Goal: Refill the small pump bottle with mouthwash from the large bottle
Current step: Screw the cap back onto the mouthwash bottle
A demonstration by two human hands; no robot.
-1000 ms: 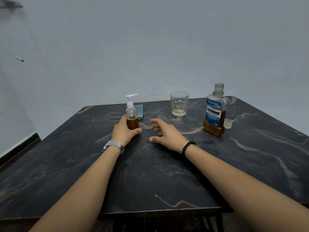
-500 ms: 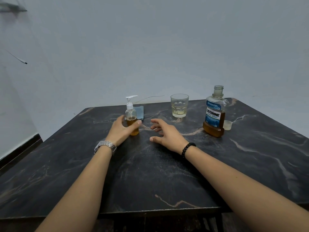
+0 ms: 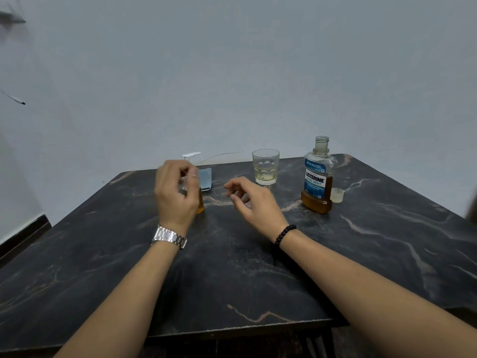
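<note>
**Left hand lifting off the pump bottle**

I'm looking down at the table point(image 3: 258, 267) and my left hand point(image 3: 175, 195) is hovering in front of the pump bottle point(image 3: 200, 202), fingers curled loosely near its neck. The hand is blurred and covering most of the bottle, so I can't tell whether the fingers are gripping it or just floating beside it. Only the white pump head above the knuckles and an amber sliver at the base are showing. The bottle is standing upright on the table.

My right hand point(image 3: 254, 202) is hanging just right of it, relaxed, fingers loosely bent, holding nothing and apart from the bottle.

The big bottle point(image 3: 317, 182) is standing well off to the right, uncapped, amber liquid low in it. Its cap point(image 3: 337, 195) is sitting just beside it on the far side. A glass point(image 3: 265, 169) with pale liquid is standing between the two bottles, further back. A blue-grey pad point(image 3: 205, 179) is lying just behind the pump bottle.

Against half a second ago: my left hand was wrapped low around the pump bottle's body, and now it's risen toward the top. My right hand has lifted a touch. The bottles, the glass and the cap are holding their places.
</note>
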